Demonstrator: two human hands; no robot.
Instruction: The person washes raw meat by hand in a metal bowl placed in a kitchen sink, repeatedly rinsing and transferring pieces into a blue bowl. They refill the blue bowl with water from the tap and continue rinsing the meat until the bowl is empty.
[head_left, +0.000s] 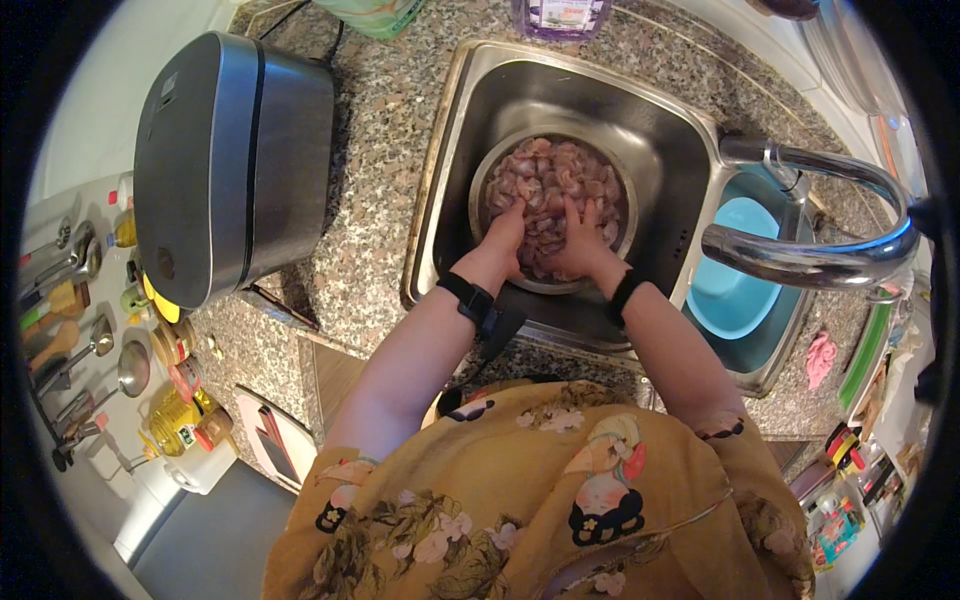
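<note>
A round stainless steel bowl (630, 217) sits in the larger basin of the steel sink (660, 150). It is full of pinkish-grey pieces of raw meat (555, 169), which look like gizzards and appear wet. My left hand (504, 238) reaches into the near left side of the bowl, its fingertips partly hidden among the pieces. To its right, my right hand (585, 244) presses into the meat with fingers apart and tips partly sunk. Whether either hand grips a piece underneath is hidden. A dark band circles each wrist.
A chrome faucet (810, 262) arches over the smaller basin, where a light blue plastic tub (735, 277) sits. A large grey appliance (240, 165) stands left on the granite counter (382, 195). Behind the sink is a purple bottle (561, 16); a pink cloth (820, 358) lies right.
</note>
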